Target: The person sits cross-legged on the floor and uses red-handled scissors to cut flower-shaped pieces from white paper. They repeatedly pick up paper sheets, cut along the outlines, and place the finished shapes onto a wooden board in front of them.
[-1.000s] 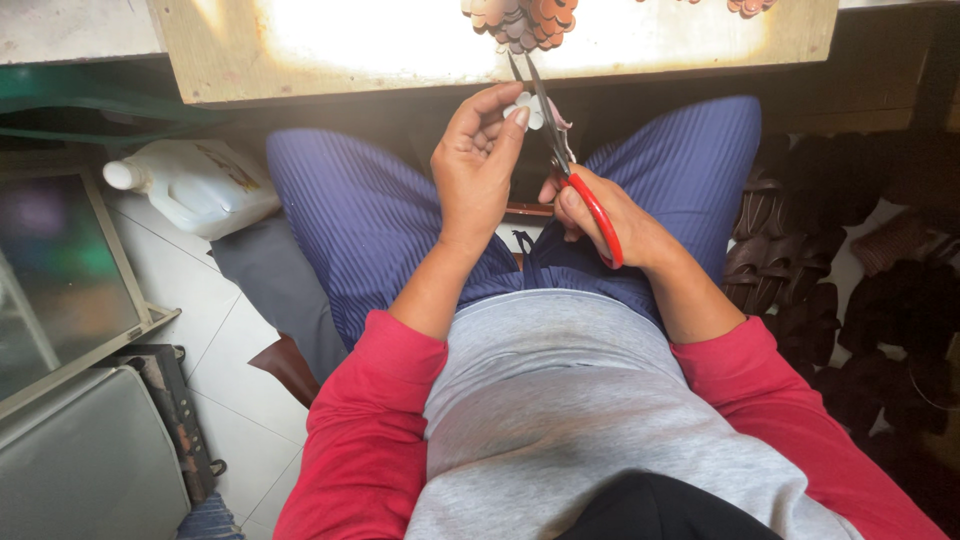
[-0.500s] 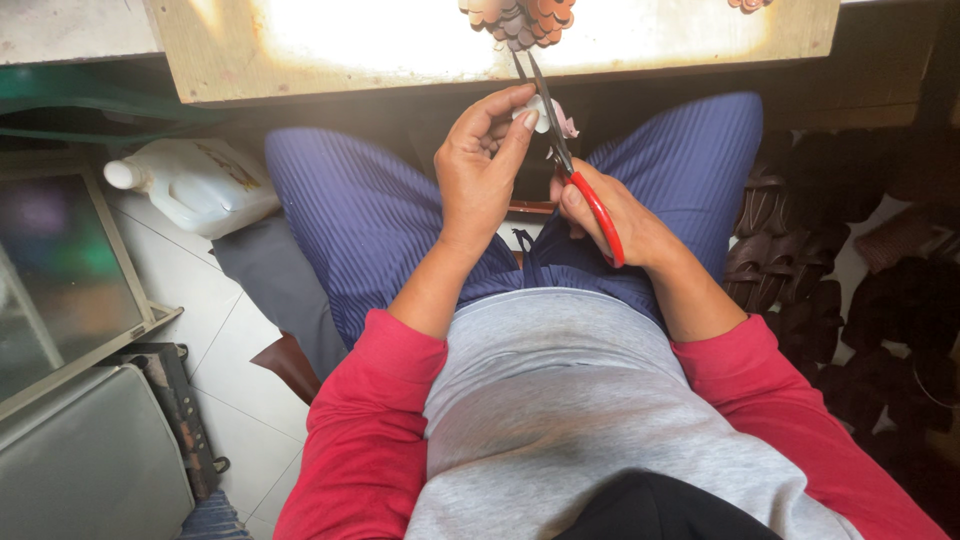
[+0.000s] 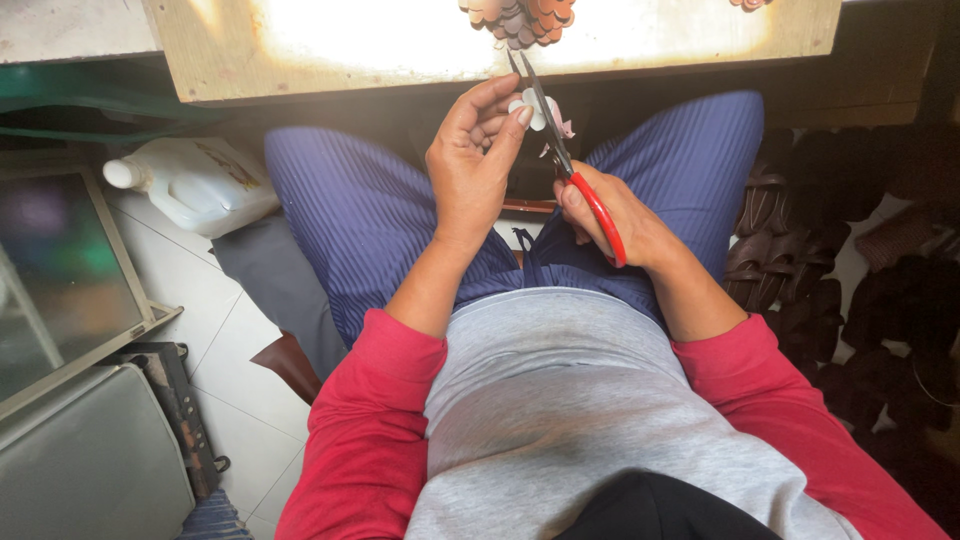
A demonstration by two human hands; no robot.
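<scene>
I sit with blue striped trousers and red sleeves in view below me. My left hand (image 3: 475, 165) pinches a small pale petal-shaped piece (image 3: 532, 107) between thumb and fingers. My right hand (image 3: 612, 215) grips red-handled scissors (image 3: 565, 165), whose dark blades point up and cross the pale piece. Both hands hover over my lap, just below the edge of a wooden table (image 3: 230, 70).
A pile of brown and orange cut pieces (image 3: 520, 18) lies on the bright tabletop. A white plastic jug (image 3: 195, 185) lies on the tiled floor at left, beside a glass-fronted cabinet (image 3: 60, 280). Dark sandals (image 3: 790, 270) are stacked at right.
Both hands stay almost where they were. The scissors and the pale piece have shifted only slightly between the fingers.
</scene>
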